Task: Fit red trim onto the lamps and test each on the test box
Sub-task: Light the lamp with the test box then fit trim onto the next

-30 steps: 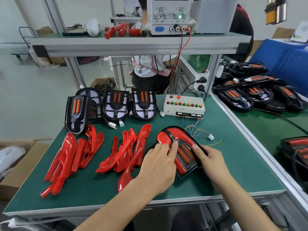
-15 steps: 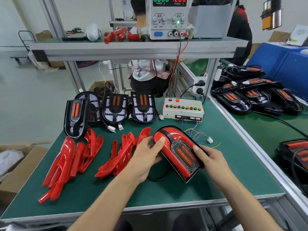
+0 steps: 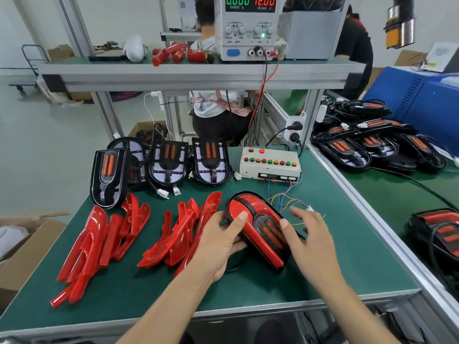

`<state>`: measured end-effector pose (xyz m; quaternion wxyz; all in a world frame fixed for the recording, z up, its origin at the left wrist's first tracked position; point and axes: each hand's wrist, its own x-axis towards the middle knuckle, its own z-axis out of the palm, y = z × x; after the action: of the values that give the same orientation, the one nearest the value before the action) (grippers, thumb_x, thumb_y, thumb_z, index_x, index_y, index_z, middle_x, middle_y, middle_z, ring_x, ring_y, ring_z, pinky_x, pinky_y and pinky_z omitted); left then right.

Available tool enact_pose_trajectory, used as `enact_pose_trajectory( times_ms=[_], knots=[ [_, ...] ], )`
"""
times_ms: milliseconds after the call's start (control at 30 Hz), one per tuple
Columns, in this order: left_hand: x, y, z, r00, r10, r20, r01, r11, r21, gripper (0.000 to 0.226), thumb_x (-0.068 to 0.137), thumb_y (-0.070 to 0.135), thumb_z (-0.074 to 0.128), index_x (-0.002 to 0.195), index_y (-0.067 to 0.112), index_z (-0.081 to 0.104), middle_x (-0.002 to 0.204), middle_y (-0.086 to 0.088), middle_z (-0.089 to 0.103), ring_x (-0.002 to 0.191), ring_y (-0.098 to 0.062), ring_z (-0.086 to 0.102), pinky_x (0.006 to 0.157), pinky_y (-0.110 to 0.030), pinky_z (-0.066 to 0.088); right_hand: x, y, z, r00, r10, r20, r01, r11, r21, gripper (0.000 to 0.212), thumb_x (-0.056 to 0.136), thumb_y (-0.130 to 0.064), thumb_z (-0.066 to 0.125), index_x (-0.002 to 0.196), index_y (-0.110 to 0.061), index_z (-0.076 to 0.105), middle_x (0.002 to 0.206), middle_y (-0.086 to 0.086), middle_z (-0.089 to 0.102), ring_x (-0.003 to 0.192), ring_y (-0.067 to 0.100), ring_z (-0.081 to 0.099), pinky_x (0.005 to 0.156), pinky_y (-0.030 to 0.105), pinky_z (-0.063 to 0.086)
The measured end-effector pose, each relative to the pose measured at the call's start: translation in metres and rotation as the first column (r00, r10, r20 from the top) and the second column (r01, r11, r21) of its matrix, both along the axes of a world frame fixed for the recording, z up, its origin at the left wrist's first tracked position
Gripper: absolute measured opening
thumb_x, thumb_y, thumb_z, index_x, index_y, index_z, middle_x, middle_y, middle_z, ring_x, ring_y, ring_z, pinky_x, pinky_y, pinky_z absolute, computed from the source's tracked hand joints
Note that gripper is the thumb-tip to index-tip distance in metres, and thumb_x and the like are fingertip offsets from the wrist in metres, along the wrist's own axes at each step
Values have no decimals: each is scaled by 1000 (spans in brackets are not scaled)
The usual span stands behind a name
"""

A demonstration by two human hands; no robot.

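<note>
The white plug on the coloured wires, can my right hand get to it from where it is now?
Probably yes. The right hand is open beside the plug, with only bare mat between.

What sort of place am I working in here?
Likely a lamp assembly and test bench in a factory: a power supply on the shelf, a button test box, and piles of red trim beside untrimmed lamps.

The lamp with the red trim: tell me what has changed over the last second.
The lamp has come up off the green mat and tilted. The left hand, which was pressing flat on top, now grips its left edge, thumb on the trim. The right hand has loosened, fingers spreading toward the loose wires. The red trim pieces, untrimmed lamps and test box stayed put.
</note>
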<state>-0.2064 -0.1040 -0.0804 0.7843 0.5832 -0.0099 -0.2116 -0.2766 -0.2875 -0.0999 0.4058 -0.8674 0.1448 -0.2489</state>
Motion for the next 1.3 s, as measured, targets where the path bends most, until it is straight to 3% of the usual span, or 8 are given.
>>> enact_pose_trajectory(
  times_ms=[67, 200, 300, 433, 533, 900, 1100, 1300],
  knots=[
    [-1, -4, -3, 1000, 15, 7, -15, 1000, 26, 46, 88, 30, 74, 124, 8, 56, 112, -8, 77, 105, -29, 74, 80, -36, 63, -6, 13, -1, 986, 61, 155, -37, 987, -154, 38, 90, -53, 62, 112, -24, 72, 108, -12, 58, 108, 7, 54, 99, 15, 37],
    [-2, -6, -8, 999, 28, 37, -29, 999, 35, 39, 91, 26, 74, 120, 7, 56, 107, -9, 78, 105, -31, 73, 86, -39, 62, -11, 34, -8, 972, 140, 189, -68, 936, -345, 32, 86, -47, 68, 86, -17, 77, 89, -5, 62, 87, 19, 56, 82, 31, 46],
    [-5, -5, -9, 998, 26, 49, -27, 999, 26, 42, 87, 31, 76, 118, 10, 57, 107, -7, 78, 108, -30, 73, 86, -39, 62, -12, 39, -8, 992, 96, 87, -68, 956, -285, 20, 85, -43, 75, 82, -23, 71, 88, -14, 60, 88, 12, 55, 78, 28, 44],
    [-7, -3, -10, 999, 27, 43, -28, 1000, 10, 51, 84, 43, 71, 121, 11, 56, 112, -12, 76, 106, -32, 73, 94, -48, 59, -14, 39, -6, 996, 89, -6, -89, 996, 3, 18, 84, -36, 80, 75, -34, 65, 88, -19, 63, 86, 2, 59, 70, 13, 40],
    [-8, -2, -9, 999, 25, 44, -24, 1000, -7, 46, 92, 43, 65, 122, 10, 55, 112, -11, 76, 104, -29, 74, 92, -47, 59, -14, 40, -5, 996, 84, -24, -83, 995, 62, 17, 84, -38, 79, 73, -34, 67, 91, -22, 64, 86, 2, 60, 69, 15, 42],
    [-10, -2, -13, 997, 29, 74, -29, 1000, 10, 42, 90, 37, 70, 123, 15, 56, 112, -5, 77, 104, -28, 74, 87, -41, 61, -13, 43, -7, 997, 70, -15, -69, 996, 52, 19, 81, -37, 82, 73, -35, 65, 91, -22, 62, 85, 2, 60, 66, 17, 42],
    [-9, -2, -16, 997, 49, 62, -49, 999, 4, 39, 90, 34, 73, 121, 16, 57, 110, -5, 77, 105, -28, 74, 75, -31, 61, -17, 47, -11, 990, 117, 76, -101, 976, -192, 14, 85, -29, 83, 80, -22, 72, 84, -14, 60, 82, 12, 61, 70, 36, 53],
    [-7, 1, -21, 997, 43, 67, -44, 999, 16, 39, 87, 28, 80, 120, 19, 59, 110, -3, 77, 103, -23, 75, 77, -34, 62, -16, 53, -15, 994, 49, 100, -28, 980, -196, 15, 83, -30, 84, 78, -21, 73, 85, -13, 61, 81, 12, 62, 69, 35, 53]
  ],
)
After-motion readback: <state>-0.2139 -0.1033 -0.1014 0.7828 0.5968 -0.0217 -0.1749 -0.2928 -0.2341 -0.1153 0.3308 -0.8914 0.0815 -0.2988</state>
